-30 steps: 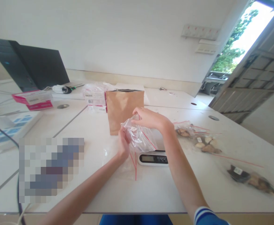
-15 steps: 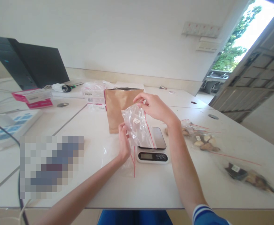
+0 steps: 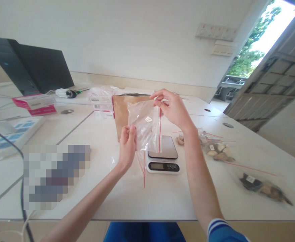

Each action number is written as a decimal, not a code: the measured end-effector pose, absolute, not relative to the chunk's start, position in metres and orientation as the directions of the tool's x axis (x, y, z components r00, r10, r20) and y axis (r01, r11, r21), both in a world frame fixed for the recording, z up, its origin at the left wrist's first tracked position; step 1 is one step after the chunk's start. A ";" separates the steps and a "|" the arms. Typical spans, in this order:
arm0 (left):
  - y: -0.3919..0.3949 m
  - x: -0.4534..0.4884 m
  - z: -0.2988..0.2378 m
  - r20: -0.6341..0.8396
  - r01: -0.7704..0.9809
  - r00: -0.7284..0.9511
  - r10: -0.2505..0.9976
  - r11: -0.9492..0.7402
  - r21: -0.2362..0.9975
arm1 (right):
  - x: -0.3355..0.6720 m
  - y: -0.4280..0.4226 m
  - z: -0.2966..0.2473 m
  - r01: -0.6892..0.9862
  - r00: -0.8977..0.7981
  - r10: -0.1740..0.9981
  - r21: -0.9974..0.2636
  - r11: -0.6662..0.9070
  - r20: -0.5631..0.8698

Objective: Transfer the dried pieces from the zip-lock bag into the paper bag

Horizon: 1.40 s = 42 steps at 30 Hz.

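Both my hands hold an empty clear zip bag (image 3: 144,126) with a red seal line up in the air. My right hand (image 3: 171,109) pinches its upper right corner at the red strip. My left hand (image 3: 127,146) grips its lower left edge. The bag hangs above a small white digital scale (image 3: 163,158) on the white table (image 3: 162,198). A brown paper bag (image 3: 123,112) stands upright just behind the clear bag. More flat clear bags (image 3: 137,168) lie on the table under my left hand.
Filled zip bags of dried pieces lie to the right (image 3: 216,151) and further right (image 3: 263,188). Pink and white boxes (image 3: 35,104), small packets (image 3: 100,101) and a dark laptop (image 3: 36,70) sit at the back left. An open door (image 3: 270,77) is at the right.
Both hands have lifted the clear bag up off the scale and spread it flat and upright; the scale's platform now shows.
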<state>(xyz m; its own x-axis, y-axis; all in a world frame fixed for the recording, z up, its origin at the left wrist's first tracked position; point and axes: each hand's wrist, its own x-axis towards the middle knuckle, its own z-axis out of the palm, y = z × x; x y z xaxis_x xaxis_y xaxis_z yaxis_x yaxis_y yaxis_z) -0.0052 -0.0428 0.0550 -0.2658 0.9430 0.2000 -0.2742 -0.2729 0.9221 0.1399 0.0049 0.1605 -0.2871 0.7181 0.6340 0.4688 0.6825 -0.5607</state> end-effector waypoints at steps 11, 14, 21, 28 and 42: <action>-0.097 -0.076 0.032 -0.021 0.004 -0.242 0.970 0.023 1.000 | 0.179 0.006 0.158 0.674 -0.371 0.905 -0.611 0.415 0.206; -0.102 -0.087 0.014 -0.057 0.230 -0.231 0.971 0.111 0.967 | 0.206 0.011 0.156 0.784 -0.258 0.964 -0.568 0.251 0.070; -0.100 -0.088 -0.003 0.155 0.728 -0.283 0.946 0.107 0.677 | 0.264 0.022 0.139 0.877 0.098 0.987 -0.458 -0.145 -0.124; -0.084 -0.091 -0.019 0.183 0.674 -0.252 0.950 0.036 0.738 | 0.299 0.056 0.098 0.917 0.169 0.974 -0.337 -0.212 -0.153; -0.077 -0.066 -0.011 0.561 0.869 -0.038 0.827 -0.250 0.427 | 0.282 0.079 0.046 0.925 0.244 0.917 -0.208 -0.318 -0.315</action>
